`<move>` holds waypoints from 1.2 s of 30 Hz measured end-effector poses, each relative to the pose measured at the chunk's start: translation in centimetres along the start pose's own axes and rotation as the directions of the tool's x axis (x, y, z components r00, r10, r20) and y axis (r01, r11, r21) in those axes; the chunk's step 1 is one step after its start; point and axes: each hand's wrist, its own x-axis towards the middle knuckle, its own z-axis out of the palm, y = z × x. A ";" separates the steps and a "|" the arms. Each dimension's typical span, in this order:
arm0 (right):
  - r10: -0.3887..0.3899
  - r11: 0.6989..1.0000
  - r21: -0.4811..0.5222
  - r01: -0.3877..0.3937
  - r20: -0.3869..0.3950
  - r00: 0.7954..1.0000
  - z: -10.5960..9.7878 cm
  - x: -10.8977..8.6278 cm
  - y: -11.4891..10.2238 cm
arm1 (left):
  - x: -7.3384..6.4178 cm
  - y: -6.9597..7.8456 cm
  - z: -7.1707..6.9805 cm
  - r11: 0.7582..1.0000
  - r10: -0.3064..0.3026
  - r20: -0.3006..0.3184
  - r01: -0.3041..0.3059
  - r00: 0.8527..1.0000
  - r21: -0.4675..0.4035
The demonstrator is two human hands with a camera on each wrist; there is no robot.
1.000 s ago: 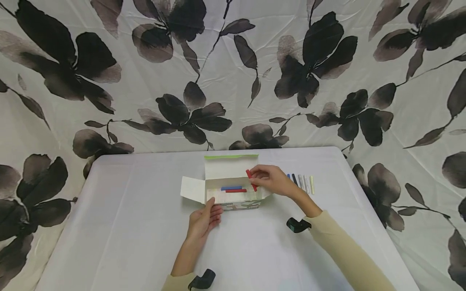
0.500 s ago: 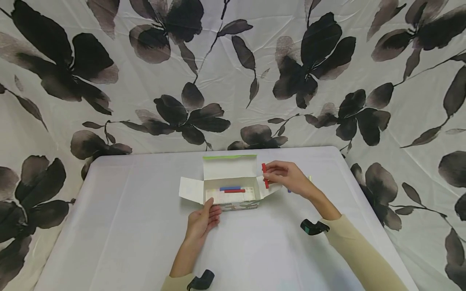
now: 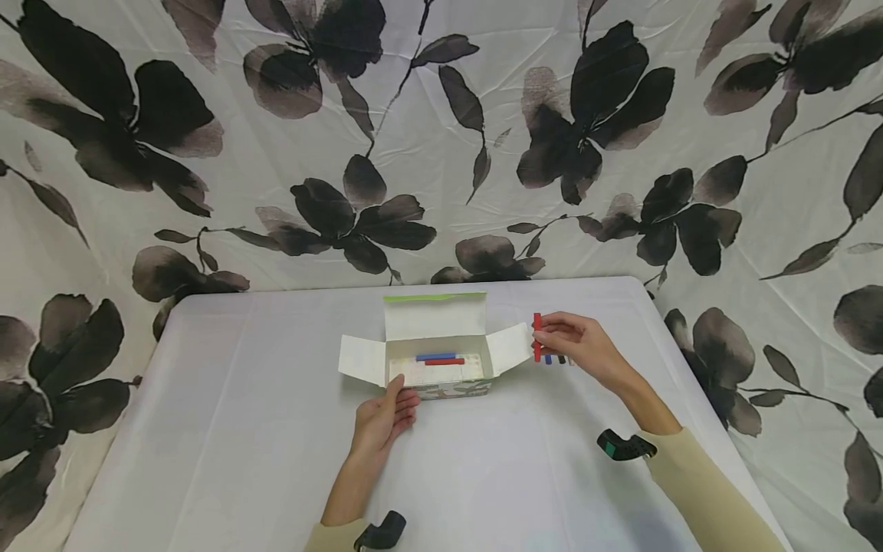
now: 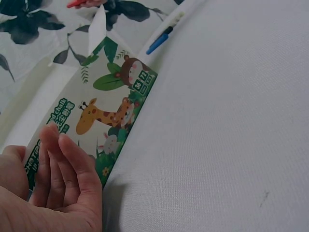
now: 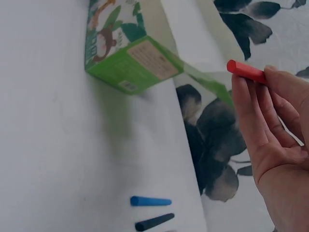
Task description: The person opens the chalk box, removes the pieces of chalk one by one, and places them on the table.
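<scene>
An open cardboard chalk box (image 3: 455, 392) printed with cartoon animals (image 4: 104, 113) sits mid-table, flaps spread. My left hand (image 3: 378, 423) holds its front wall near the left corner, thumb at the top edge and fingers against the outer face. Inside lie a blue chalk stick (image 3: 436, 357) and a red chalk stick (image 3: 444, 361). To the box's right, my right hand (image 3: 586, 349) pinches another red chalk stick (image 5: 247, 71) between thumb and fingertips, above the table. Just below it lie a blue chalk stick (image 5: 150, 201) and a black one (image 5: 154, 222); the hand hides others in the head view.
The white-covered table (image 3: 241, 429) ends at a back edge close behind the box. A floral cloth (image 3: 441, 153) hangs behind. The box's right flap (image 3: 510, 349) sticks out toward my right hand.
My right hand has carried the red chalk stick from over the box to the right, past the right flap, to above the chalk row. The left hand stays at the box.
</scene>
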 end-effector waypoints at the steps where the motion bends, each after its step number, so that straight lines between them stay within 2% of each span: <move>1: 0.004 1.000 0.001 -0.004 -0.007 1.000 -0.2 -0.2 0.3 | 0.0 0.0 0.0 1.000 0.000 0.000 0.000 1.000 0.001; 13: 0.083 0.995 0.053 -0.079 -0.079 0.993 -0.3 -1.6 4.4 | 0.1 0.1 -0.1 1.000 -0.009 -0.019 0.009 1.000 0.012; 21: 0.128 0.989 0.086 -0.121 -0.082 0.988 0.1 -2.4 7.2 | 0.1 0.1 0.1 1.000 -0.006 -0.012 0.005 1.000 -0.009; 28: 0.177 0.981 0.089 -0.170 -0.078 0.981 0.5 -2.9 8.6 | 0.1 0.0 0.2 1.000 -0.011 -0.010 0.011 1.000 -0.010; 32: 0.155 0.987 0.052 -0.151 -0.081 0.985 0.8 -2.9 9.0 | 0.2 0.1 0.3 1.000 -0.015 -0.017 0.016 1.000 0.010; 36: 0.115 0.988 -0.084 -0.126 -0.124 0.986 1.2 -2.8 9.1 | 0.2 0.1 0.2 1.000 -0.016 -0.020 0.016 1.000 0.016</move>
